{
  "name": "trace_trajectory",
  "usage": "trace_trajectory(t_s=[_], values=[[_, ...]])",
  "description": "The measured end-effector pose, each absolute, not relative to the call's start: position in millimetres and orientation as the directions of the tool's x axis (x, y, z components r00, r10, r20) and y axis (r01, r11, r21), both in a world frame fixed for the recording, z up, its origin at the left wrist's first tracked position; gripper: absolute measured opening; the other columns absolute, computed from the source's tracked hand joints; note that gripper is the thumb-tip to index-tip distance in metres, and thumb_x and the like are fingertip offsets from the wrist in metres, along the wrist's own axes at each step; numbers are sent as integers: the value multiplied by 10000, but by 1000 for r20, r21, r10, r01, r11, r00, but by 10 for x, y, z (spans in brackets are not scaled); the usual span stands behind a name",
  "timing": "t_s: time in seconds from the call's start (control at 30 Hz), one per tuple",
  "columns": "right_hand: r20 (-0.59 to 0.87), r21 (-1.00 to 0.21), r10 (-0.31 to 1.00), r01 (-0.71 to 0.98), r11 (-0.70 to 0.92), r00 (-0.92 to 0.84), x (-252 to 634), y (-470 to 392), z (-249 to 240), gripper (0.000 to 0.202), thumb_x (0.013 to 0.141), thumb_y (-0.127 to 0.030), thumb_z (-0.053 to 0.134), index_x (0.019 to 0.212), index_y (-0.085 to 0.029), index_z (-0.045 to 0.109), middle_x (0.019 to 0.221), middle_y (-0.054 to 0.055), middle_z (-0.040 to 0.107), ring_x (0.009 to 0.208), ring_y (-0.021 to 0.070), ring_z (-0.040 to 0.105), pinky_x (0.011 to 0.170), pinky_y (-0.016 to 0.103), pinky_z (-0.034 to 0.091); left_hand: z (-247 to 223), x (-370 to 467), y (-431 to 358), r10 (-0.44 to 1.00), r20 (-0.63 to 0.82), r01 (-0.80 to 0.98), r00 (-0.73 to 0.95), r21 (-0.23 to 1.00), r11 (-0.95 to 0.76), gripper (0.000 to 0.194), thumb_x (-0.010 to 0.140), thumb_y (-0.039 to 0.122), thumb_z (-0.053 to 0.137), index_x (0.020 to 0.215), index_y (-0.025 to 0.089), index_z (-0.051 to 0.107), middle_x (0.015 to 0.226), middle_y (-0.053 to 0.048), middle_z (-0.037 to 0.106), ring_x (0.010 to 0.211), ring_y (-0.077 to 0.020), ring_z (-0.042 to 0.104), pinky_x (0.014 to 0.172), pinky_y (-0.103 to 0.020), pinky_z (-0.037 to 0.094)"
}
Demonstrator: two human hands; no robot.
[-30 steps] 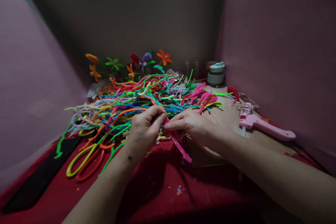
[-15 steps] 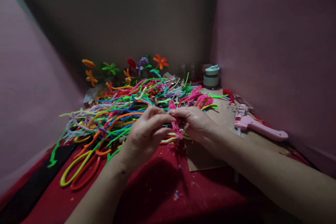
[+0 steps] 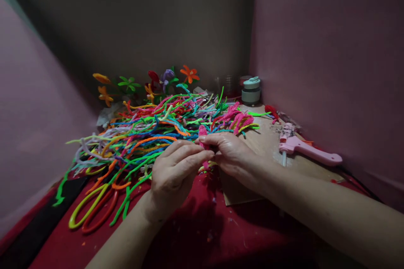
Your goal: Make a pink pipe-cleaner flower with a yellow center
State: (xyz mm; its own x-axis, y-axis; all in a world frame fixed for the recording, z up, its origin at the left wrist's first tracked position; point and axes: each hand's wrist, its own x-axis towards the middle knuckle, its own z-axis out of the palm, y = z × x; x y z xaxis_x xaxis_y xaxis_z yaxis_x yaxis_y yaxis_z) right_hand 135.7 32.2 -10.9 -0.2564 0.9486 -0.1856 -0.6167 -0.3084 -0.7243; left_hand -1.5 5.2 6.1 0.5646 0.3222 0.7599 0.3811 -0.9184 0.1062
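A pink fuzzy piece [image 3: 203,131] stands upright between my two hands, its top and bottom ends showing. My right hand [image 3: 232,151] pinches it with thumb and fingers from the right. From the left, my left hand [image 3: 176,166] closes its fingers on the lower part of the same piece, the fingertips of both hands nearly touching. Behind and to the left spreads a large pile of coloured pipe cleaners [image 3: 142,134]. Several pink looped pieces [image 3: 241,121] lie on the pile's right side.
A pink glue gun [image 3: 311,151] rests on a brown board [image 3: 243,193] at the right. A lidded cup [image 3: 251,91] stands at the back. Fuzzy flowers, one orange [image 3: 190,74], rise behind the pile. Red cloth [image 3: 252,235] covers the table; a black strip [image 3: 47,218] lies left.
My left hand has moved in to the right and its fingers have closed on the pink piece. The whole view has shifted slightly.
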Motion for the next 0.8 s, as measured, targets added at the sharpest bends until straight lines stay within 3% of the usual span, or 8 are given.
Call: trace_trajectory(t_s=[0.17, 0.33, 0.43, 0.53, 0.8], values=[[-58, -784, 972, -593, -186, -228, 1350, 291, -137, 157, 604, -121, 589, 465, -132, 516, 451, -38, 445, 428, 55, 335, 442, 220, 231, 17, -17, 55, 500, 733, 319, 461, 389, -864, 261, 805, 53, 499, 940, 203, 665, 922, -50, 645, 859, -147, 600, 720, -257, 497], [67, -883, 981, -470, -27, -182, 1384, 305, -175, 183, 628, -182, 598, 466, -145, 521, 434, -45, 432, 420, 64, 344, 453, 239, 233, 65, -61, 49, 702, 666, 355, 254, 611, -708, 290, 782, 136, 575, 1050, 241, 610, 833, 4, 619, 726, -115, 604, 665, -230, 502], [106, -929, 973, -369, 24, -205, 1403, 305, -158, 193, 629, -143, 535, 443, -152, 484, 430, -45, 415, 424, 72, 356, 460, 242, 258, 136, -96, 34, 704, 677, 427, 216, 582, -692, 217, 754, 138, 611, 952, 226, 624, 771, 27, 622, 691, -103, 593, 654, -208, 489], [68, -945, 973, -327, -7, -219, 1406, 288, -124, 157, 606, -111, 495, 456, -154, 476, 445, -46, 420, 421, 71, 362, 455, 235, 279, 175, -114, 30, 667, 669, 484, 328, 487, -727, 121, 765, 112, 592, 826, 206, 639, 741, 34, 621, 658, -81, 574, 635, -178, 467], [82, -911, 947, -409, -55, -311, 1389, 284, -164, 102, 631, -186, 579, 547, -145, 536, 496, -36, 474, 443, 68, 400, 463, 225, 316, 123, -96, 61, 705, 630, 470, 325, 539, -698, 91, 794, 142, 561, 838, 190, 624, 748, 30, 595, 660, -79, 559, 642, -193, 455]])
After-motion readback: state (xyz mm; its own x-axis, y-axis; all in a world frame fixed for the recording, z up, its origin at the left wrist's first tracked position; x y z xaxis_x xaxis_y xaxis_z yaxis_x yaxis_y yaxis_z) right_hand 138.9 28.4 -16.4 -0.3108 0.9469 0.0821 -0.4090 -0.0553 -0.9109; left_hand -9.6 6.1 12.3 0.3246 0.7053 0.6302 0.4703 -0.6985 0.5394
